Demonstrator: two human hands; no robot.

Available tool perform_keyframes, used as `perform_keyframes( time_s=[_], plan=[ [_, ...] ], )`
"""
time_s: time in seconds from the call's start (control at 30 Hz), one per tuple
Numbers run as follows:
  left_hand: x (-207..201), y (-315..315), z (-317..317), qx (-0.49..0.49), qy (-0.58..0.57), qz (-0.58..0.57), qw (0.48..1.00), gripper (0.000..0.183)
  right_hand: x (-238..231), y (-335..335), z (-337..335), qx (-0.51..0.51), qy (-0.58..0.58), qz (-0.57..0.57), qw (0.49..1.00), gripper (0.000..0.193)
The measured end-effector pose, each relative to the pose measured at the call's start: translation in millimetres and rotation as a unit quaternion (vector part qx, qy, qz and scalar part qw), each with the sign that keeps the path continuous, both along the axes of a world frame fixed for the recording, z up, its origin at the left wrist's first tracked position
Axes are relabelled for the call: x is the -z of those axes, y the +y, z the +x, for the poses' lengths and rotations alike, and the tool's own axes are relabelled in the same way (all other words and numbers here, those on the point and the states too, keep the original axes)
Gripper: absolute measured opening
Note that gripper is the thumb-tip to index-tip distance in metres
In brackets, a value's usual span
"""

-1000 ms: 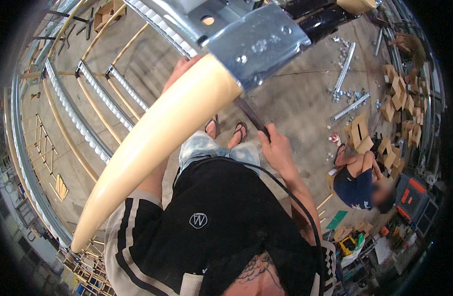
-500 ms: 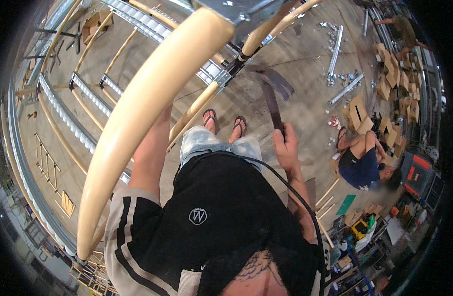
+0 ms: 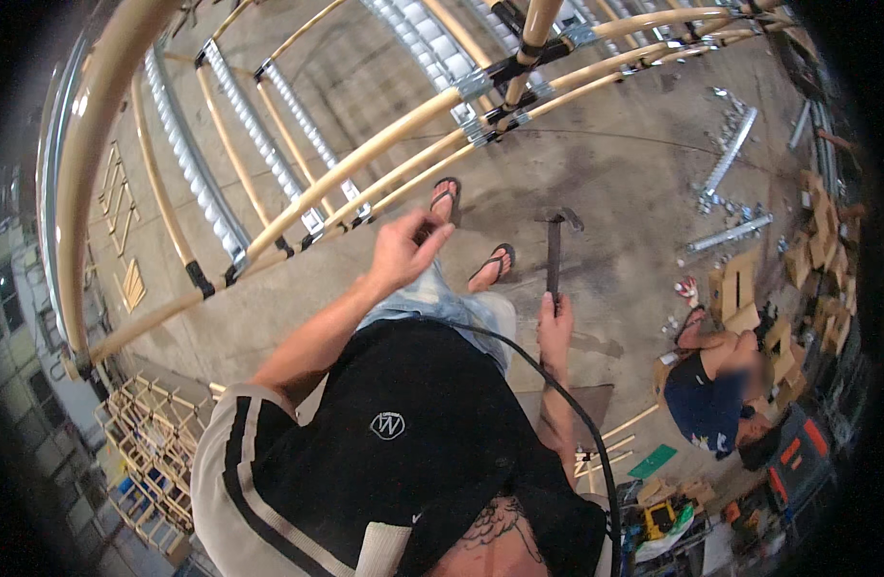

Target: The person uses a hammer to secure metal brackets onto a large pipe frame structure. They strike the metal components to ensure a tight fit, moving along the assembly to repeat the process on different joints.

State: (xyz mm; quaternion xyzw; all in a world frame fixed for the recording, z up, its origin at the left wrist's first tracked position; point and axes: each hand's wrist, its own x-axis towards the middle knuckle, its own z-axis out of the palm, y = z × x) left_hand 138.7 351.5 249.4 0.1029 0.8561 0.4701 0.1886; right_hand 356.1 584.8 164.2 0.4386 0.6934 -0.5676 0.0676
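Observation:
My right hand (image 3: pixel 555 325) is wrapped round the handle of a claw hammer (image 3: pixel 555 252), whose dark head points away from me above the floor. In front of my waist, my left hand (image 3: pixel 404 250) has its fingers curled in and the thumb near them; whatever may be inside is hidden. Beyond that hand runs a beige pipe rail (image 3: pixel 365 144) of a large rack frame, apart from my fingers. Roller tracks (image 3: pixel 194 159) with white wheels are set across the frame. Black and silver joints (image 3: pixel 476 87) clamp the pipes together.
At the right a person (image 3: pixel 707 394) sits low beside opened cardboard boxes (image 3: pixel 735 293). Metal rails (image 3: pixel 731 154) and small fittings lie on the concrete floor. A stacked pipe frame (image 3: pixel 149 452) stands at lower left. A black cable (image 3: pixel 557 385) crosses my front.
My left hand has come out from behind the thick near pipe to before my waist. The rack has shifted up and left in view. The hammer stays in my right hand, now pointing straighter ahead.

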Motion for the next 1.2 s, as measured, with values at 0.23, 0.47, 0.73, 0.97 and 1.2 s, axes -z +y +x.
perform_keyframes(
  time_s=[0.23,0.47,0.73,0.97,1.2],
  plan=[
    [109.2,-33.5,49.6,-0.014,-0.099,-0.163,0.982,0.038,17.3,45.7,22.1,-0.083,-0.002,0.000,0.997,0.033],
    [177.4,-118.9,112.6,0.031,-0.209,-0.260,0.942,0.042,66.9,33.6,31.5,-0.168,-0.043,0.071,0.982,0.039],
    [231.8,-217.2,166.2,-0.067,-0.261,-0.310,0.912,0.043,135.4,-17.6,14.0,-0.238,0.024,0.066,0.969,0.036],
    [322.6,-285.9,166.1,-0.244,-0.245,-0.229,0.910,0.042,224.2,-48.0,-64.7,-0.393,0.072,0.062,0.915,0.039],
    [443.9,-309.5,61.5,-0.348,-0.099,-0.066,0.930,0.038,322.5,-76.5,-157.0,-0.509,0.101,0.021,0.855,0.041]
  ],
)
